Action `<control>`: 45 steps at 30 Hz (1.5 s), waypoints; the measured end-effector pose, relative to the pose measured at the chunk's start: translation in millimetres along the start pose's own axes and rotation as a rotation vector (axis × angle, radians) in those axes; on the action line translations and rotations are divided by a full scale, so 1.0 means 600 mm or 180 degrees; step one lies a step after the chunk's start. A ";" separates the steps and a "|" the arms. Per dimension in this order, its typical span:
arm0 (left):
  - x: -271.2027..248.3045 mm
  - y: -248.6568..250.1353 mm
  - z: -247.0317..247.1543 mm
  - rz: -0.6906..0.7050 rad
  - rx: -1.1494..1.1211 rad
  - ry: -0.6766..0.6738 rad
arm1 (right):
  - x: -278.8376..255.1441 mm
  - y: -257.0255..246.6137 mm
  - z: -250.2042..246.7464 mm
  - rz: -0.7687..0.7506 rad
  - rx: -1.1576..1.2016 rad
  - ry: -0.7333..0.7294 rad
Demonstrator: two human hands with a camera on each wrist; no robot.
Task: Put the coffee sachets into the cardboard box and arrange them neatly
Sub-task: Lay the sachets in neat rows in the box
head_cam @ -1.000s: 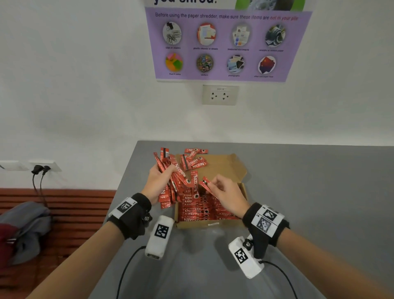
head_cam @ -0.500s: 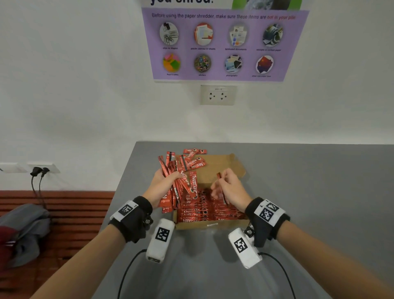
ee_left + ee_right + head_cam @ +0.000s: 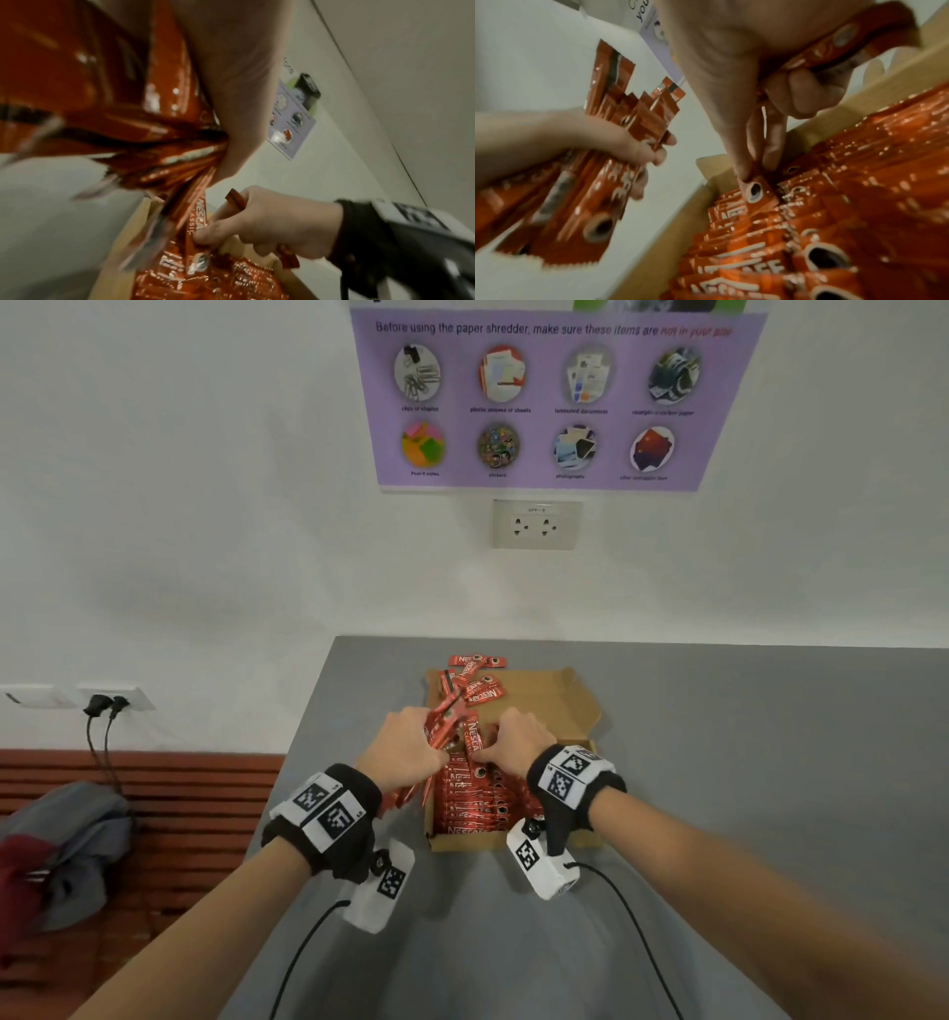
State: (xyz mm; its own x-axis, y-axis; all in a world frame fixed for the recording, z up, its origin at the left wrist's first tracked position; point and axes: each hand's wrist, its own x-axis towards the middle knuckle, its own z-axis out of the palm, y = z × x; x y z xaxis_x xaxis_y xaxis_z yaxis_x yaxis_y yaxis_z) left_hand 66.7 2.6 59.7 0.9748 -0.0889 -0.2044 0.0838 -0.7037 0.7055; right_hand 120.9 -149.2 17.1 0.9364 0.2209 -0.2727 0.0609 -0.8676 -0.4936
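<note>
Lowered right grip (image 3: pixel 515 742) pinching sachet (image 3: pixel 473 737)

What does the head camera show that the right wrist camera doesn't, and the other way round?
Only the head view shows the grey table, the wall socket, the loose sachets at the box's far end and both wrist bands.

Only the right wrist view shows the right hand pinching one sachet down against the packed rows while another sachet lies in its curled fingers.

Both show the left hand gripping a bundle of sachets, the cardboard box and the purple poster.
</note>
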 end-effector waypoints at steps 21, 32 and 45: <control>0.039 0.005 0.072 0.0449 0.2209 -0.0986 | 0.009 0.006 -0.059 -0.0908 -0.0391 0.0228; 0.034 -0.004 0.070 0.0577 0.2121 -0.0881 | 0.018 -0.033 -0.030 -0.1261 -0.1637 -0.0108; 0.039 -0.005 0.073 0.0596 0.2549 -0.0883 | 0.021 -0.016 -0.057 -0.0952 -0.0158 -0.0580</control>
State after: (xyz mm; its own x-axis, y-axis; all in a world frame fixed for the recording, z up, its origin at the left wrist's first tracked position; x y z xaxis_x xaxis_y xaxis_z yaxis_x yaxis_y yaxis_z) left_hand 80.3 -28.2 22.8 0.8637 -0.3482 -0.3643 -0.3453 -0.9354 0.0755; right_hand 143.6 -153.3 46.5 0.7978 0.5405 -0.2672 0.3441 -0.7720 -0.5344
